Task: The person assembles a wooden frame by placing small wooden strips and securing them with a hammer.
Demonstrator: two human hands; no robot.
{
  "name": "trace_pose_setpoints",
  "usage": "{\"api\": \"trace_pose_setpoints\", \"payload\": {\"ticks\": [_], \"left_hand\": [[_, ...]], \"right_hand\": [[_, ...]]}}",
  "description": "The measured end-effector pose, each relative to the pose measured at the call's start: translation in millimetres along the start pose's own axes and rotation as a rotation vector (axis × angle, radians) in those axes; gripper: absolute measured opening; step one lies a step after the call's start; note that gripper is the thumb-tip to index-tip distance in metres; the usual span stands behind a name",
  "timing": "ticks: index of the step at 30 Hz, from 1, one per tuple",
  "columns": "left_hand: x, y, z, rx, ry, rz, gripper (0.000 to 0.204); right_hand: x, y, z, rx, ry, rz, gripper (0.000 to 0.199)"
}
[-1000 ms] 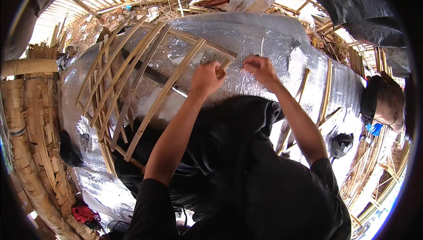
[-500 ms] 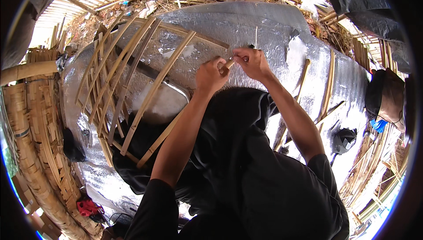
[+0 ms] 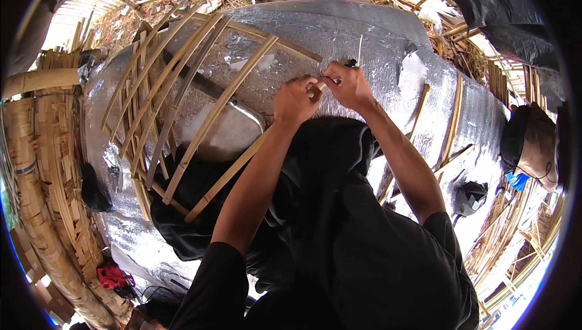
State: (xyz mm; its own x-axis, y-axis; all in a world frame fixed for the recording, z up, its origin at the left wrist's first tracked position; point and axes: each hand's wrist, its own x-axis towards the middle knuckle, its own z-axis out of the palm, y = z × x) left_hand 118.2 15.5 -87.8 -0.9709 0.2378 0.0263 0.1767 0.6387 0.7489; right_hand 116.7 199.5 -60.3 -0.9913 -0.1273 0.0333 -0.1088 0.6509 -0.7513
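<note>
My left hand (image 3: 295,101) and my right hand (image 3: 347,83) meet at the corner of a bamboo slat frame (image 3: 182,93), both pinching the end of a slat (image 3: 227,175) where it crosses another. A thin pale strip (image 3: 359,49) stands up just beyond my right hand. A small dark tool tip (image 3: 350,62) shows beside my right fingers; how it is held is hidden. The frame lies over a silver foil sheet (image 3: 339,27).
Stacked bamboo strips (image 3: 42,166) lie at the left. More loose slats (image 3: 451,124) rest on the foil at the right. Another person (image 3: 533,145) is at the far right edge. Black fabric (image 3: 315,209) covers my lap. A red object (image 3: 112,276) lies low left.
Both hands have come together at the frame's corner. The frame has shifted closer and lower in view, and the right hand now grips at the slat end.
</note>
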Motion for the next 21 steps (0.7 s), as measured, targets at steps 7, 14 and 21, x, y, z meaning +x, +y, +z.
{"api": "trace_pose_setpoints", "payload": {"ticks": [7, 14, 21], "left_hand": [[0, 3, -3, -0.03, -0.034, -0.027, 0.023], [-1, 3, -1, 0.002, 0.003, 0.005, 0.025], [-6, 10, 2, 0.113, 0.069, 0.066, 0.026]], "right_hand": [[-1, 5, 2, -0.01, 0.014, -0.024, 0.01], [-1, 5, 2, -0.028, 0.032, -0.04, 0.01], [-2, 6, 2, -0.038, 0.044, -0.045, 0.011]]}}
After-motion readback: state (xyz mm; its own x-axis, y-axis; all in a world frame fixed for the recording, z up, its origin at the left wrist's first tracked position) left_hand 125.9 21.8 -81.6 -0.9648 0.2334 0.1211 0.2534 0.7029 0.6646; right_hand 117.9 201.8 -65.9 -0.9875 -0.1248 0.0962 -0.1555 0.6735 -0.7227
